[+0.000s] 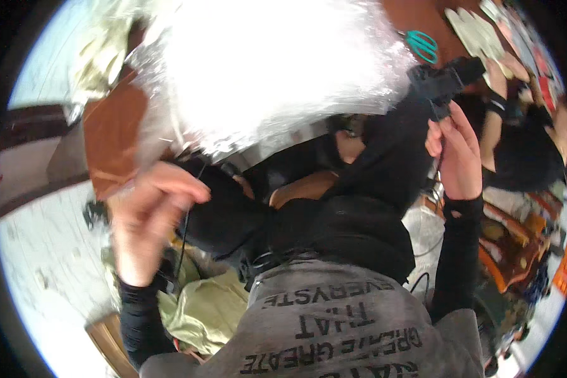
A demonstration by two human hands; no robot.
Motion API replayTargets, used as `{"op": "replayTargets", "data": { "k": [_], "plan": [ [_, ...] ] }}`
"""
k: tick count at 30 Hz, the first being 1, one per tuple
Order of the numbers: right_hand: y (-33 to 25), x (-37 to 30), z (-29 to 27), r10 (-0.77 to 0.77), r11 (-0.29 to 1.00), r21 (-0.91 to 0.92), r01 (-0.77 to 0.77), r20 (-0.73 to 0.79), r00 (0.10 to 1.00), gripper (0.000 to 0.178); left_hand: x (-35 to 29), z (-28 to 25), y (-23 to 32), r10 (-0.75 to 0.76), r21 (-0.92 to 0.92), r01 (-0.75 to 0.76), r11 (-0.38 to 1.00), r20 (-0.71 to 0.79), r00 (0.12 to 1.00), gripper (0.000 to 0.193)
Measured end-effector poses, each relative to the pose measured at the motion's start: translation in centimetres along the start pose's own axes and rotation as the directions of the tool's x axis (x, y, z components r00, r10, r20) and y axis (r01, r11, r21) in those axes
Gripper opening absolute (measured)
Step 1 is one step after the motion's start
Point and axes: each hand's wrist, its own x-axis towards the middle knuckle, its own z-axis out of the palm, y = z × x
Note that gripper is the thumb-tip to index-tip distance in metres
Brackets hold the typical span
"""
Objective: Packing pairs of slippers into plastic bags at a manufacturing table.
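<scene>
1. Fingers [192, 186] of the left hand [143, 217] are bent, near the lower left side of the bundle [283, 69]. They are blurred, so I cannot tell if they pinch something.
2. Right hand [461, 157] is to the right of the bundle, raised, with its fingers gathered at the lower end of a black object [444, 79]. Perhaps they steady it, but I cannot tell if they grip it.
3. The bundle, wrapped in clear film, lies in front of the person, its near edge by the knees; probably this position lets both hands reach it. Its middle is too bright to read.
4. Green-handled scissors [422, 46] lie on the table [416, 14], just beside the bundle's right edge, perhaps to be reached easily.
5. White gloves [475, 33] lie farther right of the bundle, maybe put aside.
</scene>
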Motion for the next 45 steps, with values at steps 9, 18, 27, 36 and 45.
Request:
{"op": "replayTargets", "data": {
  "k": [9, 18, 27, 36, 45],
  "plan": [
    [-3.1, -5.9, -7.4, -0.071, 0.985, 0.136, 0.102, -0.216, 0.974, 0.038, -1.1, 10.3, -5.1, -0.133, -0.008, 0.192, 0.981, 0.696, 0.706, 0.032],
    [-1.6, -12.8, -13.2, -0.105, 0.959, 0.194, 0.209, -0.441, 0.891, 0.036, 4.0, 20.3, 0.5, 0.401, -0.042, -0.727, 0.686, 0.855, 0.329, 0.04],
    [-1.3, -17.9, -16.6, -0.137, 0.938, 0.19, 0.29, -0.566, 0.813, 0.036, 5.6, 21.3, 1.6, 0.292, -0.064, -0.48, 0.875, 0.86, 0.418, 0.025],
    [-4.4, -18.6, -20.2, -0.304, 0.936, -0.042, 0.349, -0.6, 0.74, 0.039, 5.5, 21.3, 2.6, 0.276, -0.107, -0.429, 0.897, 0.893, 0.354, 0.023],
    [-4.5, -8.9, -14.1, -0.216, 0.961, 0.09, 0.26, -0.34, 0.915, 0.039, 7.5, 20.3, 5.1, 0.239, -0.103, -0.251, 0.963, 0.761, 0.603, 0.033]
  ]
}}
